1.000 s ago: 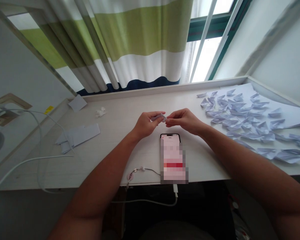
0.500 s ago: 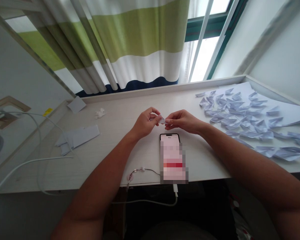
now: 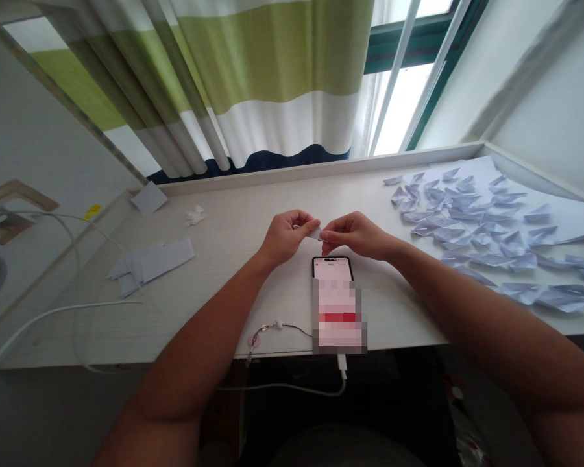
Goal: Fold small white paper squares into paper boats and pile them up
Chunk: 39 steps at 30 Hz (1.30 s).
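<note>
Between both hands is a small piece of folded white paper (image 3: 313, 233), mostly covered by fingers. My left hand (image 3: 288, 237) pinches its left side, thumb on top. From the other side my right hand (image 3: 353, 235) grips it with thumb and fingertips, the two hands almost touching. Just below them a phone (image 3: 333, 269) lies face up, its screen partly blurred out. Many folded paper boats (image 3: 472, 214) spread over the desk to the right, beyond my right forearm.
White paper sheets (image 3: 168, 263) lie at the left, with a square paper (image 3: 149, 198) and a crumpled tissue (image 3: 194, 215) behind. A charging cable (image 3: 342, 366) runs from the phone past the desk's front edge. A beaded strap (image 3: 265, 329) lies beside it. White cords (image 3: 53, 311) cross the left side.
The fingers have shifted slightly on the folded paper, and less of it shows now. Both hands stay above the phone. The camera view has tilted a little.
</note>
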Motion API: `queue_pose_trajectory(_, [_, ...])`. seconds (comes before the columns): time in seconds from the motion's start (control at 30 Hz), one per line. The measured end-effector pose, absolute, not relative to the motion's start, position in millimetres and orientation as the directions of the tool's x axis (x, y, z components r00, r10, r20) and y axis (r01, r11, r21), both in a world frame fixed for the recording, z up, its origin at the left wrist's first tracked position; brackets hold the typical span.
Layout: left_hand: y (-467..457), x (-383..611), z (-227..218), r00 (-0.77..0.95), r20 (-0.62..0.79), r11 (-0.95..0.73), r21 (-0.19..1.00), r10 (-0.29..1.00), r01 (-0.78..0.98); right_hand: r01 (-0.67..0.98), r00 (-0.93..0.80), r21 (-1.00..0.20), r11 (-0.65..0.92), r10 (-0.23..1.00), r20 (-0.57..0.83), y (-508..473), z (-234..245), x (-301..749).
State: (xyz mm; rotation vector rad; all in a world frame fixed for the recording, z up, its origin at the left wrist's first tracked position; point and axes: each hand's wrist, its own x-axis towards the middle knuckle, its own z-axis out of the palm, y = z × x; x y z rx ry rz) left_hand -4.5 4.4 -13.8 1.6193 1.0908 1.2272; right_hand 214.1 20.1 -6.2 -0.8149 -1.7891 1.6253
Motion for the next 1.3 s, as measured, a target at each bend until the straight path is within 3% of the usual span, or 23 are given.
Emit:
queue_pose_trajectory(0.17, [1.1,-3.0,-10.8,-0.048,0.408,-0.382,0.884,0.912,0.268,0.058,-0.560,-0.983,0.172,0.821,0.110,22.7,-5.7,213.8])
queue_pose_trajectory(0.3, [-1.3,-5.0,-7.1,-0.057,0.470,-0.425,0.838,0.881,0.344,0.010,-0.456,-0.978,0.210,0.871,0.183,27.9,-5.6,215.3])
queue_pose_trajectory(0.47, [1.2,-5.8,-8.9,-0.043,0.428,-0.401,0.875,0.903,0.272,0.011,-0.436,-0.971,0.238,0.875,0.209,26.8,-2.9,213.6])
queue_pose_trajectory(0.8, [1.5,-7.6,-6.2,0.016,0.182,-0.182,0.983,0.983,0.017,0.028,-0.409,-0.964,0.265,0.883,0.231,25.1,-3.7,212.4])
queue_pose_trajectory(0.97, [1.0,-9.0,-4.2,0.064,0.133,-0.133,0.991,0.989,-0.003,0.053,-0.391,-0.958,0.283,0.888,0.241,25.7,-4.4,212.5])
queue_pose_trajectory(1.17, [5.5,-11.2,-9.8,0.012,0.203,-0.203,0.977,0.979,0.059,0.065,-0.408,-0.957,0.281,0.883,0.232,27.5,-7.2,212.2])
queue_pose_trajectory(1.3, [4.8,-7.3,-8.5,-0.036,0.255,-0.257,0.965,0.966,-0.054,0.040,-0.413,-0.959,0.281,0.879,0.240,28.6,-9.5,212.1])
